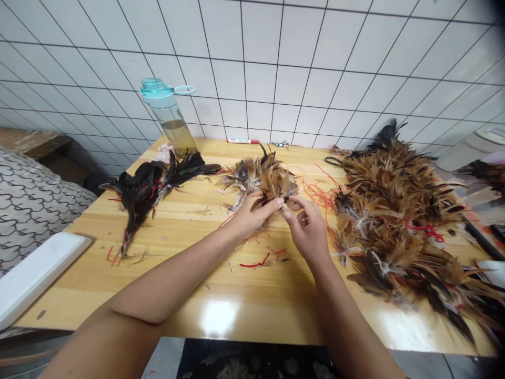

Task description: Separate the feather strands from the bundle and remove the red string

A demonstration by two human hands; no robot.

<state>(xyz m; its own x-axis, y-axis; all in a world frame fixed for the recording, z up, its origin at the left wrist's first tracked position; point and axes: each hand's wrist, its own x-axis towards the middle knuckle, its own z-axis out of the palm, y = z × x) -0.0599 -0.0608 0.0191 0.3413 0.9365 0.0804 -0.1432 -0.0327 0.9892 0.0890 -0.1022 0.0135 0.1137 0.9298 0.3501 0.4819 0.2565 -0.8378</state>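
Wooden table [221, 310], head view: brown feather bunch [262, 181] at centre, left hand [248, 213] curled about it, right hand [310, 231] pinching its near end; black feathers [150, 184] at ten o'clock, brown feather heap [398, 210] at three, water bottle [169, 118] at eleven.

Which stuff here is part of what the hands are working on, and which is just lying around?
In hand:
left hand and right hand, both on the brown feather bundle; probably also the big brown feather heap, black feather pile and red string scraps.

Lying about:
water bottle, red marker, white board at the table edge.
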